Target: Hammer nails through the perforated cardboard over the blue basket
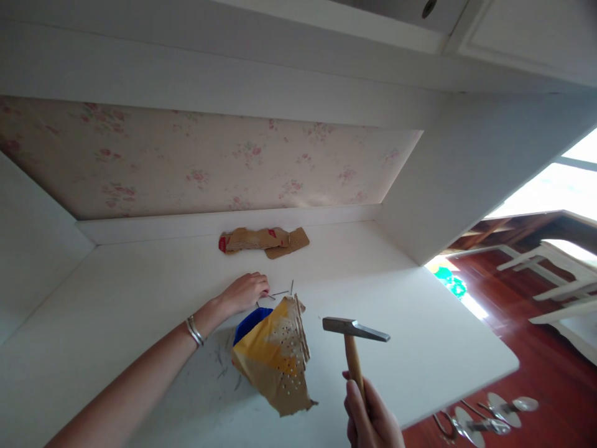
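Hammer (352, 330) held right of the cardboard (280, 351)
Right hand (370, 414): grip clamped round the handle (353, 361). Left hand (245, 292), arm (149, 379) outstretched, curls beside nails (292, 287) behind the cardboard; whether its grip pinches one, I cannot tell.

No readable text; red marks (272, 233) on cardboard strip (252, 239), possibly print, too small.

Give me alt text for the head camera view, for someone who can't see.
The right hand holds a wooden-handled metal hammer over a white tabletop, while the left hand is beside thin metal nails, near torn yellow-and-brown perforated cardboard partly covering a blue object.
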A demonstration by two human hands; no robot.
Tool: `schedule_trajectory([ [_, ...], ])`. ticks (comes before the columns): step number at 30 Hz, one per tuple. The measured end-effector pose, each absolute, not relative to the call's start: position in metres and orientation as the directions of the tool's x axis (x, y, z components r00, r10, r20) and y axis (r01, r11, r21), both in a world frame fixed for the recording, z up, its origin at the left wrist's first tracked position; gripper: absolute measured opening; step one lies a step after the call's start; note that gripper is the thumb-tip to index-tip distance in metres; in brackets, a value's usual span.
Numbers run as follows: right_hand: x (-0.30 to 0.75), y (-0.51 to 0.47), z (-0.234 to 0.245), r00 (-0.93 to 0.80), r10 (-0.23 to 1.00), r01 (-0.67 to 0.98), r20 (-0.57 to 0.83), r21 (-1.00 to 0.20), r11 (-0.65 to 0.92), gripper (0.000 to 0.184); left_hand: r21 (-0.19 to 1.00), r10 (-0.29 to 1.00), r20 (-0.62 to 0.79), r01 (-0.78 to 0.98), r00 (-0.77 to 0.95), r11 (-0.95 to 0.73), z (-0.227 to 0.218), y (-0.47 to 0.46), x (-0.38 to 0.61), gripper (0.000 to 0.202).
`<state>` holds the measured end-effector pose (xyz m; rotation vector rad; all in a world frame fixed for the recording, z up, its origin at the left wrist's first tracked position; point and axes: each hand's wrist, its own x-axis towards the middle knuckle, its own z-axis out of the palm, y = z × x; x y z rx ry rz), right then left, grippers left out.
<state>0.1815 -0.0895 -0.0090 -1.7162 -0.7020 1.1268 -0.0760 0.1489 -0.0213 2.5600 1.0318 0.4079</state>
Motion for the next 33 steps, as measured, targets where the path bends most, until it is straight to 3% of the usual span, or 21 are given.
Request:
schedule_trajectory([
  [7,0.178,-0.086,-0.002,0.412,0.833,-0.043,-0.369,-0.921,-0.387,0.067,0.452,0.775,0.208,0.644,0.596,-0.617,-0.009,0.142,-0.088,0.021],
  [12,0.172,-0.087,0.004,0.388,0.847,-0.047,-0.364,-0.925,-0.377,0.067,0.500,0.844,0.293,0.680,0.450,-0.536,0.021,0.106,-0.107,0.033],
  [16,0.164,-0.087,0.007,0.360,0.857,-0.071,-0.369,-0.926,-0.369,0.066,0.787,0.956,0.253,0.543,0.145,-0.291,0.053,0.048,-0.101,0.022],
  [19,0.158,-0.086,0.009,0.332,0.866,-0.070,-0.374,-0.925,-0.373,0.066,0.869,0.981,0.137,0.458,0.140,-0.187,0.065,0.008,-0.080,0.020],
  [24,0.152,-0.088,0.010,0.276,0.888,-0.036,-0.369,-0.927,-0.374,0.065,0.854,0.975,0.144,0.477,0.171,-0.209,0.048,-0.014,-0.045,0.019],
  [33,0.150,-0.098,-0.003,0.229,0.892,-0.081,-0.390,-0.921,-0.382,0.063,0.714,0.917,0.378,0.590,0.130,-0.378,0.037,-0.017,-0.050,0.023],
])
